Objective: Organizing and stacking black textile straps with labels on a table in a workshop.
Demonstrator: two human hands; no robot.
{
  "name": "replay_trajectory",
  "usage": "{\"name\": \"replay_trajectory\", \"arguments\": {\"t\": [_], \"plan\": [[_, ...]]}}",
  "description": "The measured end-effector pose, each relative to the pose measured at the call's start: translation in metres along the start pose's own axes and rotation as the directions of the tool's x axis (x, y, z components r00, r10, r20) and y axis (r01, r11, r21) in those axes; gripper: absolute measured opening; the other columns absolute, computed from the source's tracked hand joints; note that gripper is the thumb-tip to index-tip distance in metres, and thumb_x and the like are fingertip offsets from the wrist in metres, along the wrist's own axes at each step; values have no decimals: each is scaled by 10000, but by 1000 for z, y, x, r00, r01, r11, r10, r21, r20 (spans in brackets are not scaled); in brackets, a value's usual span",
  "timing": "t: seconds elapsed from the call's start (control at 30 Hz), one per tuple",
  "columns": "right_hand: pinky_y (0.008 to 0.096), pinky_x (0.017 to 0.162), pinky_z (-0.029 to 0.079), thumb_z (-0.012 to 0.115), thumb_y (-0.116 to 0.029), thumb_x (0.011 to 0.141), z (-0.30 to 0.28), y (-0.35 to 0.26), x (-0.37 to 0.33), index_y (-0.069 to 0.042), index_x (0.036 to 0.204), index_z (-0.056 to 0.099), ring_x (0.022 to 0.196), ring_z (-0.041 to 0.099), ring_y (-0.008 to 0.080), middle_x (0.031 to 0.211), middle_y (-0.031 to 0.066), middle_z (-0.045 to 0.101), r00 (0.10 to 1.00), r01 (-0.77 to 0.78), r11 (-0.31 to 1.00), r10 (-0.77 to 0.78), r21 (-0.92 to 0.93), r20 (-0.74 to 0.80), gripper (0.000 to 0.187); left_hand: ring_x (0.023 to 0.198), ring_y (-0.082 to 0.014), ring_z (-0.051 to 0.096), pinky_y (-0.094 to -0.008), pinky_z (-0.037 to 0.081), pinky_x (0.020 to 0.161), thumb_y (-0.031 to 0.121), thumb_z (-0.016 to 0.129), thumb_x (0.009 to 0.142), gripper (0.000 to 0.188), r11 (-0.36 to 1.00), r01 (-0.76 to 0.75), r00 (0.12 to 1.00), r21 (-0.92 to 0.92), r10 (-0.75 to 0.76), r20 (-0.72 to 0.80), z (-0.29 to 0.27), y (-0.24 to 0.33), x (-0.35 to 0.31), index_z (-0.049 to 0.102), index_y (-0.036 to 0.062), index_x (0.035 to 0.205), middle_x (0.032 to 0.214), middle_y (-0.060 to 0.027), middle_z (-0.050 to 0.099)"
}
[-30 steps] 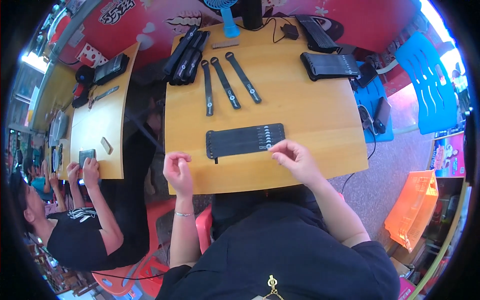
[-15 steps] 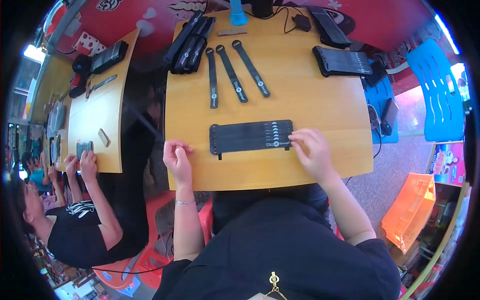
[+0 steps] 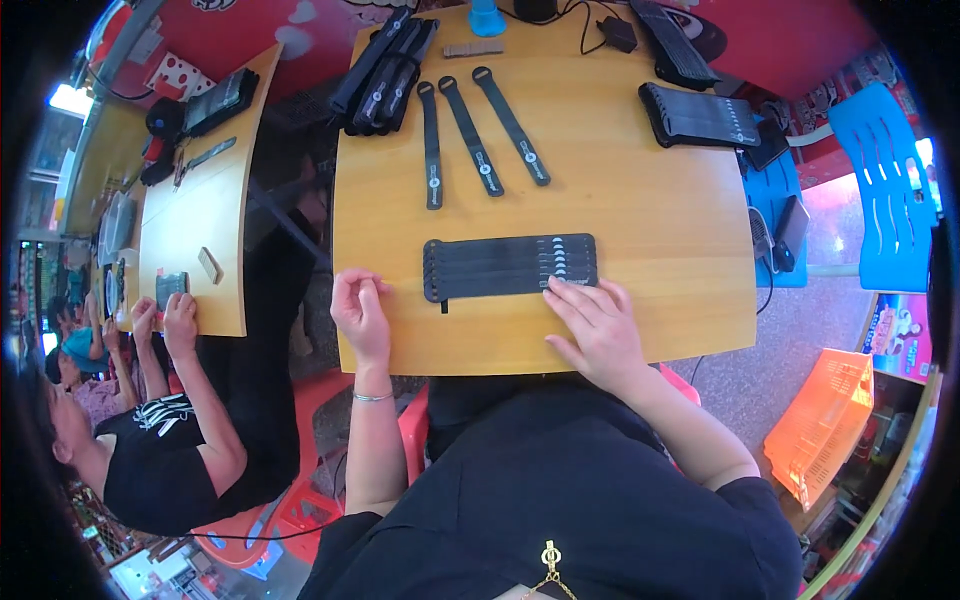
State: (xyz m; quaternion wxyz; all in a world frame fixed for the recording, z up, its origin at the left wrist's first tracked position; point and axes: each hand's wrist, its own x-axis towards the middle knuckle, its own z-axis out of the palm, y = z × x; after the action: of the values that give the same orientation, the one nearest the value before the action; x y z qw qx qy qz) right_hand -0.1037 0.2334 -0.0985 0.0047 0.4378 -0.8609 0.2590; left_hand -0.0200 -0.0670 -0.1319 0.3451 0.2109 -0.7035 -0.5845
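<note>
A flat row of black cable straps (image 3: 485,268) lies side by side on the table (image 3: 640,215), with white printing near its right end. My right hand (image 3: 600,325) rests open over the lower right corner, fingertips touching the straps. A small black tab sticks out below the row's left end. My left hand (image 3: 361,318) is curled closed by the table's left front edge, apart from the straps; nothing shows in its fingers. Farther off lie three single straps with looped ends: a left strap (image 3: 432,150), a middle strap (image 3: 470,135) and a right strap (image 3: 512,125).
Black strap bundles (image 3: 385,85) pile up at the far left; another bundle (image 3: 698,115) lies at the far right. A blue chair (image 3: 885,190) and an orange basket (image 3: 820,425) stand right of the table. A person (image 3: 165,450) works at a separate table on the left.
My right hand has moved left from the row's right edge and flattened over its lower corner, covering the right tab. My left hand stays curled in nearly the same place.
</note>
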Motion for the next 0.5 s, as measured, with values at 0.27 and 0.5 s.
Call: {"name": "replay_trajectory", "arguments": {"t": [0.27, 0.5], "plan": [[422, 1024, 323, 686, -194, 775, -4, 1, -5, -42, 1226, 568, 1150, 517, 224, 1332, 75, 530, 999, -44, 999, 44, 10, -19, 491, 1075, -321, 593, -432, 454, 947, 172, 695, 775, 359, 714, -595, 762, 369, 355, 542, 45, 58, -31, 616, 20, 1092, 1077, -130, 647], [419, 1016, 329, 649, -233, 815, -4, 6, -7, -43, 1205, 589, 1134, 515, 183, 1303, 50, 550, 998, -57, 990, 55, -129, -23, 437, 1289, -274, 461, -451, 303, 1106, 331, 739, 760, 521, 664, -648, 627, 373, 187, 756, 57, 67, -45, 605, 65, 1187, 1304, -74, 567]]}}
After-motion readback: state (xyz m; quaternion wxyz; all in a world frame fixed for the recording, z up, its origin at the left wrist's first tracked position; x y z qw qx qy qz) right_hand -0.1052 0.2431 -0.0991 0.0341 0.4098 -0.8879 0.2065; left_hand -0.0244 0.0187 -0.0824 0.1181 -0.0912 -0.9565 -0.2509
